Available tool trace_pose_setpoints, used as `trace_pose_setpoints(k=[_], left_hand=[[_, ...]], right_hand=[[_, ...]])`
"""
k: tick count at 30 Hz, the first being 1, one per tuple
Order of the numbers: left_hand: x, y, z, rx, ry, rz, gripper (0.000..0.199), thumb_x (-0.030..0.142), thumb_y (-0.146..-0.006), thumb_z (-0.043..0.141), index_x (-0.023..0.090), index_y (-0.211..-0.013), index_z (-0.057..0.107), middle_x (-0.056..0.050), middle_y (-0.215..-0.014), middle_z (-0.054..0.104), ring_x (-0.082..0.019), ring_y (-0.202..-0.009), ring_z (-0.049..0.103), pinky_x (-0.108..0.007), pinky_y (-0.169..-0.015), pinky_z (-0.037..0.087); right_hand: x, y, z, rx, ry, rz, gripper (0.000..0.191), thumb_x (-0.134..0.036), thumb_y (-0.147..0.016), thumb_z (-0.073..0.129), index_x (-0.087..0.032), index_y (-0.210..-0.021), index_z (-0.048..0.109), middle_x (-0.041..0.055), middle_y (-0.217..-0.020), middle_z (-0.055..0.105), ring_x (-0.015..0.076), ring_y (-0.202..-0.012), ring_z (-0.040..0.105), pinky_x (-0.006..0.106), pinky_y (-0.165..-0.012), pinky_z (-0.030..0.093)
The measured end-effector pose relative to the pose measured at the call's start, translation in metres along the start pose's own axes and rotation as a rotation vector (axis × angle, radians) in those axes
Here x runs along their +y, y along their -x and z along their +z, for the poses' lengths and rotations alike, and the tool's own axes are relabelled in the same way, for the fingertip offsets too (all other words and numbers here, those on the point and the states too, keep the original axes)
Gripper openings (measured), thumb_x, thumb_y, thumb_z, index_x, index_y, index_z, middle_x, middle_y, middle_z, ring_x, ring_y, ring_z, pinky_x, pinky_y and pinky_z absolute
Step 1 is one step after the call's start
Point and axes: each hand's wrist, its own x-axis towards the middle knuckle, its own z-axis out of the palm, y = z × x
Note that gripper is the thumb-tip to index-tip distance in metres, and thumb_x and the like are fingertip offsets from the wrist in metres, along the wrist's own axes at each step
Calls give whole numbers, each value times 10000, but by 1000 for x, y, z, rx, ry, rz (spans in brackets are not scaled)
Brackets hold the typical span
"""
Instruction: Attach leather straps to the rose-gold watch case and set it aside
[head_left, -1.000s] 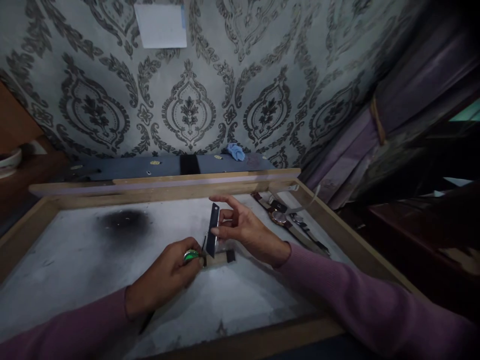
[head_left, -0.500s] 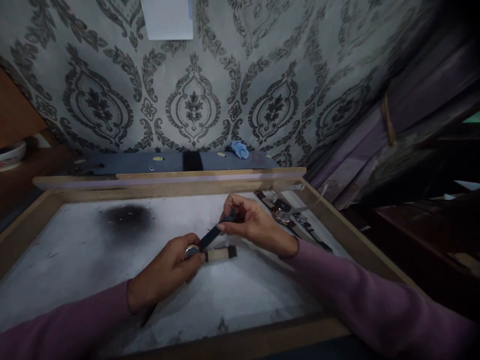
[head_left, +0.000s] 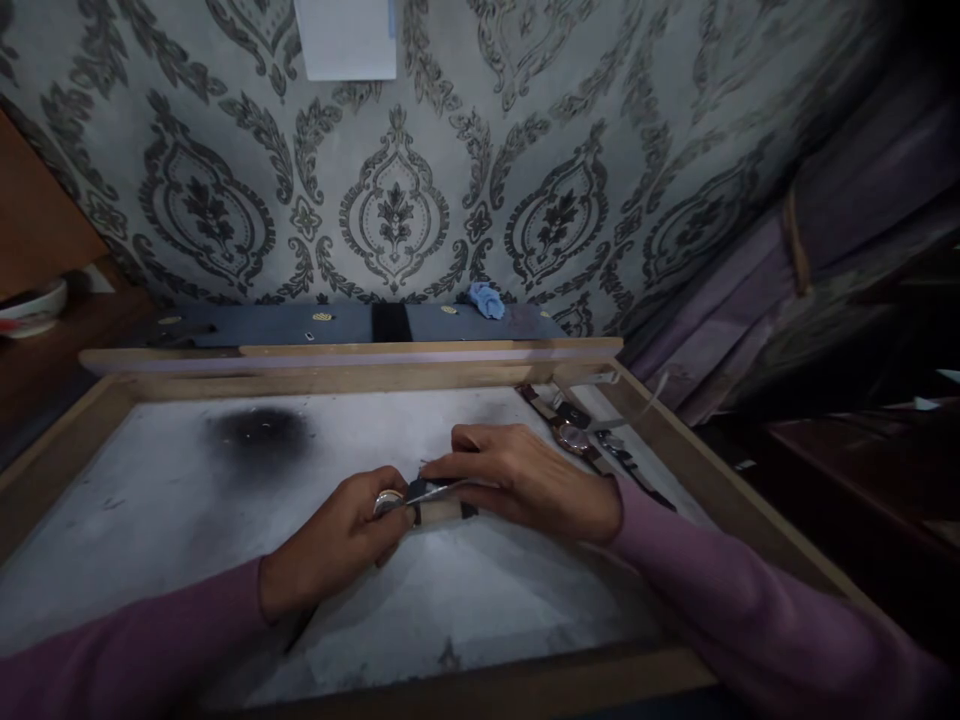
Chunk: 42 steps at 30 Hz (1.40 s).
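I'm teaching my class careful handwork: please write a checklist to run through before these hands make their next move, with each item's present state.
1. Left hand grips the round watch: ok.
2. Right hand holds the thin strip: ok.
3. Left thumb well away from the strip's near end: not ok, they are close together.
4. Strip properly seated against the watch: cannot tell, fingers hide it.
5. Other watches apart from both hands: ok.
6. Bright light on the work: not ok, it looks dim.
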Motion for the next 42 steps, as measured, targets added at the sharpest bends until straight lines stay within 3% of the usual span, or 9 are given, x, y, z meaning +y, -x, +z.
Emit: trace_pose_setpoints(k=[3, 12, 21, 34, 42], left_hand=[[-1, -1, -1, 7, -23, 19, 209, 382, -829, 487, 173, -828, 482, 81, -522, 432, -89, -486, 369, -224, -479, 291], [-3, -1, -1, 6, -10, 29, 211, 382, -834, 486, 171, -832, 483, 75, -533, 432, -95, -487, 389, -228, -472, 288], [-3, -2, -2, 7, 25, -7, 199, 368, -806, 496, 171, -834, 486, 82, -505, 438, -91, -472, 383, -227, -467, 280], [-4, -4, -2, 20, 13, -25, 168, 345, -814, 494, 178, -828, 494, 83, -502, 439, -90, -466, 373, -227, -465, 269], [-3, -4, -3, 14, -8, -1, 164, 327, -819, 484, 164, -817, 505, 74, -512, 442, -93, -479, 381, -232, -486, 293]], right_hand=[[0, 0, 6, 26, 138, -39, 285, -188, -985, 401, -165, -1093, 664, 53, -766, 589, 158, -686, 517, 260, -588, 323], [-7, -5, 14, -31, 0, -17, 223, -154, -979, 377, -150, -872, 573, 18, -665, 546, 133, -591, 465, 239, -558, 288], [-8, -5, 17, 50, -21, -75, 289, -146, -970, 350, -155, -754, 542, 17, -641, 521, 137, -620, 451, 250, -561, 297], [-11, -3, 17, -12, 6, -20, 248, -96, -933, 356, -163, -764, 525, 11, -640, 485, 132, -606, 432, 255, -542, 268], [-12, -3, 17, -61, -35, 52, 143, -61, -903, 415, -162, -877, 513, -11, -649, 517, 101, -530, 395, 233, -528, 261]])
